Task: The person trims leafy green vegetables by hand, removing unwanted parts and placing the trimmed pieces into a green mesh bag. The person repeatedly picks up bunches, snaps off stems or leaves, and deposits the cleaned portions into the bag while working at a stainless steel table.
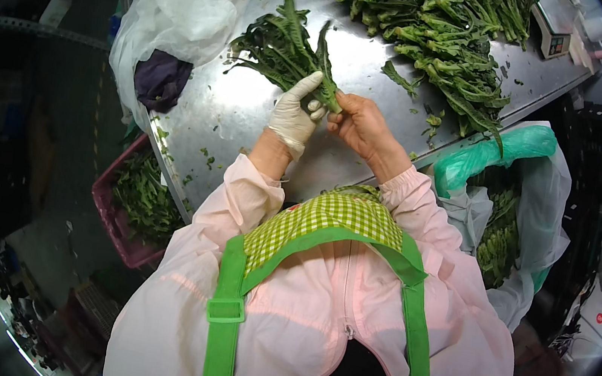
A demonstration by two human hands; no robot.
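Observation:
My left hand [296, 110], in a pale rubber glove, is closed around a bunch of dark green leafy vegetable [288, 44], thumb laid across the stems. The jagged leaves fan out away from me, above the steel table [233, 99]. My bare right hand [363, 128] pinches the cut stem ends at the near end of the bunch. Beyond my right hand a large heap of the same greens [440, 41] lies with many pale stems towards me. A loose leaf [401, 79] sits at the heap's near edge.
A white plastic bag [188, 7] and a dark purple cloth [162, 80] lie at the table's left edge. Below stands a maroon crate [114, 220] of greens. On the right are a lined container [548, 198] holding greens and a weighing scale [554, 41]. Leaf scraps dot the table.

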